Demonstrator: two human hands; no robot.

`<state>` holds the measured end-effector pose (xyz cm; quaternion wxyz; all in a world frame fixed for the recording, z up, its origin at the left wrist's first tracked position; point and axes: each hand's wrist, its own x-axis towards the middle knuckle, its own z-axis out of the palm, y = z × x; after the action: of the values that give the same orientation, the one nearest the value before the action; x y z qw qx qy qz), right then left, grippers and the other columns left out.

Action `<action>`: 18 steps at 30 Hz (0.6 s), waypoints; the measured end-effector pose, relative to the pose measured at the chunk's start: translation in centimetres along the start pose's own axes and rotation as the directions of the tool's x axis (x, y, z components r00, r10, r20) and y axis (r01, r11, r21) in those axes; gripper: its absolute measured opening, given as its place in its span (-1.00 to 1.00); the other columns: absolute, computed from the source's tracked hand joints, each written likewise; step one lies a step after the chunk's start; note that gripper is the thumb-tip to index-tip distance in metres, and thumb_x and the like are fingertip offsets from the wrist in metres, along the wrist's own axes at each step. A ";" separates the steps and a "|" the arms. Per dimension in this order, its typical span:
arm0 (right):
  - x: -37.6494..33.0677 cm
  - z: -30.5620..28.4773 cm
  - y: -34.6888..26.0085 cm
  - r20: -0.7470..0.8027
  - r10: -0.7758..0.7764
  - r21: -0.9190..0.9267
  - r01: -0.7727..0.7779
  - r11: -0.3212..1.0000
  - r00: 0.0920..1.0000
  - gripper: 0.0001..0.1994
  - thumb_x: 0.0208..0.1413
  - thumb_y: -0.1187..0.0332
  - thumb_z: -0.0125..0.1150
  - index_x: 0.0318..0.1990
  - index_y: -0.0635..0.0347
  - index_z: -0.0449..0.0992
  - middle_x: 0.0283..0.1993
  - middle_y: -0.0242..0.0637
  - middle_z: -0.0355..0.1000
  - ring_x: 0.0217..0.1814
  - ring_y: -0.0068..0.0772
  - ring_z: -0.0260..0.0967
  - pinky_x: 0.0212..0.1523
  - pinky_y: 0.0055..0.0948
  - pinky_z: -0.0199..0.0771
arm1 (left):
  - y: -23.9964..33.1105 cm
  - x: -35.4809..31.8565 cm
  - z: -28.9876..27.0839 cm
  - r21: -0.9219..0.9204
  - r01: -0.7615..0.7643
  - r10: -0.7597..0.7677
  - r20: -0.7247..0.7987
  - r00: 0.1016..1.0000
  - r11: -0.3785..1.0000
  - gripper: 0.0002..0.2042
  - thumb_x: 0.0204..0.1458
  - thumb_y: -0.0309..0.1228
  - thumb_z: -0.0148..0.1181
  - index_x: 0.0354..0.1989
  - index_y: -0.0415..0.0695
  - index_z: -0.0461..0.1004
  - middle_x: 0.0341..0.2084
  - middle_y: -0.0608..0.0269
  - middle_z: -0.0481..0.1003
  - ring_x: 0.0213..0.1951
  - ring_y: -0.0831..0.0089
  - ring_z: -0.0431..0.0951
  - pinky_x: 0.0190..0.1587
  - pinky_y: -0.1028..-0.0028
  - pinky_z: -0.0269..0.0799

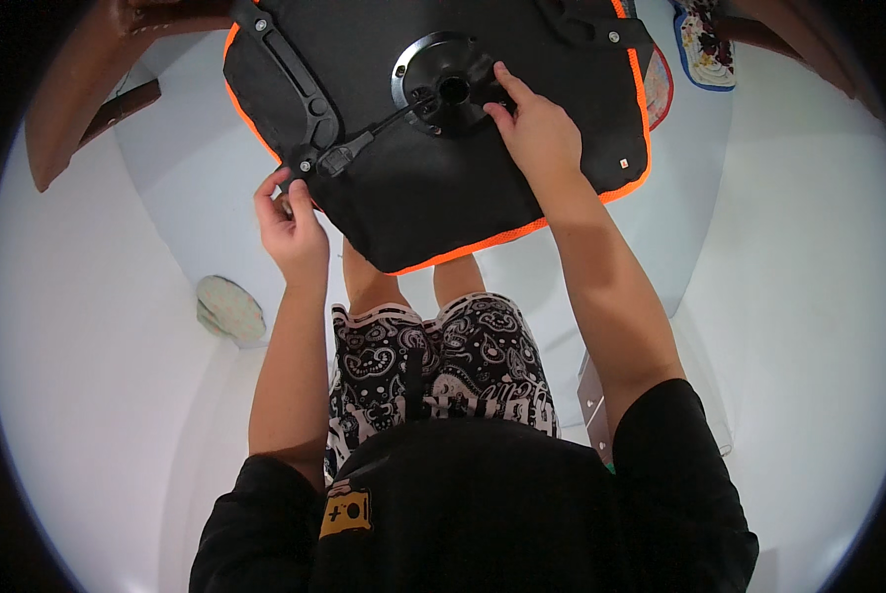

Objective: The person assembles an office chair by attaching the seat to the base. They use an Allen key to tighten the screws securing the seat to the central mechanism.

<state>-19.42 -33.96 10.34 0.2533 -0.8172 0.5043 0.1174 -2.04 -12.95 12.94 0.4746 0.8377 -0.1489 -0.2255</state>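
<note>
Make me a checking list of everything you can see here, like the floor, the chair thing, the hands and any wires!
Surface: pale floor, bare where it shows.
Job's things: upturned black seat base with orange trim; round metal mounting plate at its middle; black lever bracket on the left.
Clutter: round pale cloth on the floor; patterned mat at top right.
Grips: left hand pinches the seat's left edge; right hand fingers touch the plate.
Cables: thin black cable runs from plate to lever.
Surroundings: brown wooden furniture at upper left.
</note>
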 end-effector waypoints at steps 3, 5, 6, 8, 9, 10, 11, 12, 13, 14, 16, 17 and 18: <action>0.1 0.4 0.3 -0.055 0.001 0.006 -0.001 1.000 0.998 -0.51 0.02 0.06 0.20 0.17 -0.36 0.33 -0.50 -0.31 0.43 -0.40 -0.24 0.45 -0.39 -0.30 0.46 | 0.2 -0.7 1.6 0.155 -0.109 0.082 0.171 0.982 0.982 -0.80 0.02 -0.45 0.19 -0.15 -0.10 0.46 -0.70 0.48 0.25 -0.65 0.75 0.22 -0.61 0.67 0.16; 0.1 0.5 0.5 -0.069 -0.010 0.016 0.011 1.000 0.998 -0.51 0.02 0.06 0.20 0.17 -0.37 0.33 -0.50 -0.30 0.43 -0.40 -0.23 0.45 -0.38 -0.30 0.46 | 2.4 -0.9 3.0 0.440 -0.321 0.087 0.472 0.877 0.839 -0.51 -0.05 -0.27 0.23 0.11 -0.02 0.33 -0.69 0.27 0.40 -0.67 0.45 0.42 -0.59 0.45 0.33; 0.1 0.4 0.3 -0.067 -0.008 0.020 0.009 1.000 0.998 -0.50 0.01 0.06 0.21 0.17 -0.38 0.33 -0.50 -0.30 0.43 -0.40 -0.22 0.45 -0.38 -0.30 0.46 | 3.6 -0.5 4.0 0.528 -0.386 0.029 0.562 0.827 0.756 -0.39 -0.03 -0.23 0.20 0.22 -0.04 0.15 -0.68 0.21 0.43 -0.64 0.34 0.47 -0.55 0.41 0.38; -0.1 0.2 0.1 -0.063 -0.001 0.033 0.003 0.999 0.998 -0.50 0.00 0.06 0.22 0.17 -0.39 0.33 -0.50 -0.28 0.43 -0.41 -0.19 0.44 -0.38 -0.28 0.46 | 5.1 -0.1 6.3 0.625 -0.450 -0.107 0.651 0.752 0.638 -0.22 0.00 -0.17 0.15 0.33 -0.13 -0.14 -0.64 0.10 0.49 -0.57 0.16 0.54 -0.50 0.31 0.44; 0.0 0.2 0.1 -0.045 -0.002 0.032 0.003 0.999 0.999 -0.49 0.00 0.07 0.22 0.17 -0.38 0.32 -0.49 -0.27 0.44 -0.40 -0.18 0.45 -0.38 -0.27 0.46 | 5.4 0.2 7.7 0.651 -0.445 -0.166 0.658 0.734 0.615 -0.16 0.00 -0.15 0.13 0.33 -0.21 -0.24 -0.61 0.04 0.51 -0.53 0.10 0.55 -0.48 0.26 0.46; -0.2 0.1 0.2 -0.027 -0.004 0.031 0.005 0.999 1.000 -0.48 0.00 0.07 0.23 0.18 -0.38 0.32 -0.49 -0.26 0.45 -0.39 -0.17 0.45 -0.38 -0.26 0.46 | 5.9 0.4 8.6 0.677 -0.440 -0.225 0.661 0.716 0.589 -0.11 0.00 -0.13 0.11 0.33 -0.28 -0.33 -0.57 -0.02 0.53 -0.50 0.03 0.56 -0.47 0.20 0.47; -0.2 -0.1 0.2 -0.013 -0.005 0.029 0.005 1.000 1.000 -0.47 -0.01 0.08 0.23 0.18 -0.38 0.31 -0.48 -0.25 0.45 -0.39 -0.16 0.45 -0.37 -0.26 0.46 | 6.6 0.7 9.3 0.684 -0.468 -0.277 0.686 0.673 0.560 -0.07 -0.01 -0.17 0.12 0.28 -0.46 -0.39 -0.56 -0.07 0.53 -0.50 0.07 0.58 -0.44 0.25 0.51; -0.2 -0.3 0.2 0.005 -0.003 0.008 0.003 1.000 1.000 -0.47 -0.01 0.08 0.23 0.19 -0.37 0.31 -0.47 -0.24 0.46 -0.38 -0.15 0.46 -0.37 -0.25 0.46 | 6.8 0.8 9.8 0.699 -0.449 -0.311 0.677 0.667 0.556 -0.07 -0.01 -0.16 0.13 0.28 -0.45 -0.39 -0.56 -0.06 0.53 -0.50 0.08 0.58 -0.44 0.25 0.51; -0.2 -0.4 0.1 0.022 -0.001 -0.012 0.001 1.000 1.000 -0.46 -0.01 0.09 0.23 0.19 -0.36 0.30 -0.46 -0.23 0.47 -0.37 -0.14 0.46 -0.37 -0.24 0.46 | 6.8 0.8 10.2 0.713 -0.431 -0.344 0.666 0.661 0.552 -0.06 -0.01 -0.16 0.13 0.29 -0.45 -0.39 -0.55 -0.06 0.53 -0.50 0.08 0.58 -0.44 0.26 0.51; -0.4 -0.6 0.0 0.043 0.008 -0.031 -0.007 0.999 0.999 -0.46 -0.01 0.09 0.23 0.19 -0.36 0.30 -0.45 -0.21 0.47 -0.36 -0.13 0.47 -0.37 -0.23 0.46 | 6.7 0.6 10.4 0.726 -0.415 -0.381 0.658 0.649 0.547 -0.06 -0.02 -0.15 0.14 0.29 -0.45 -0.39 -0.55 -0.05 0.54 -0.50 0.09 0.58 -0.44 0.26 0.51; -0.2 -1.0 -0.3 0.059 -0.009 -0.073 0.014 0.997 0.998 -0.43 -0.01 0.09 0.23 0.22 -0.35 0.26 -0.43 -0.19 0.48 -0.33 -0.12 0.47 -0.35 -0.22 0.47 | 6.6 0.6 10.7 0.742 -0.398 -0.405 0.643 0.650 0.540 -0.04 -0.02 -0.15 0.15 0.29 -0.46 -0.40 -0.54 -0.04 0.54 -0.50 0.11 0.59 -0.42 0.26 0.51; -0.2 -1.0 -0.2 0.062 -0.009 -0.079 0.014 0.997 0.998 -0.42 -0.01 0.09 0.23 0.22 -0.36 0.25 -0.43 -0.19 0.48 -0.32 -0.12 0.47 -0.35 -0.22 0.47 | 6.8 0.6 10.8 0.747 -0.395 -0.421 0.640 0.642 0.535 -0.04 -0.02 -0.14 0.15 0.29 -0.46 -0.39 -0.54 -0.05 0.54 -0.49 0.10 0.59 -0.41 0.26 0.51; -0.3 -1.0 -0.1 0.066 -0.008 -0.084 0.013 0.996 0.998 -0.42 -0.02 0.09 0.23 0.22 -0.36 0.24 -0.43 -0.19 0.48 -0.31 -0.12 0.47 -0.34 -0.22 0.47 | 6.9 0.6 10.9 0.753 -0.393 -0.437 0.638 0.634 0.528 -0.04 -0.02 -0.14 0.15 0.28 -0.46 -0.39 -0.53 -0.06 0.54 -0.48 0.10 0.59 -0.40 0.25 0.51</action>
<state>-19.52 -34.25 11.38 0.2356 -0.8256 0.4859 0.1638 -7.40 -24.64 13.92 -0.1119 0.7749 -0.4138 -0.4645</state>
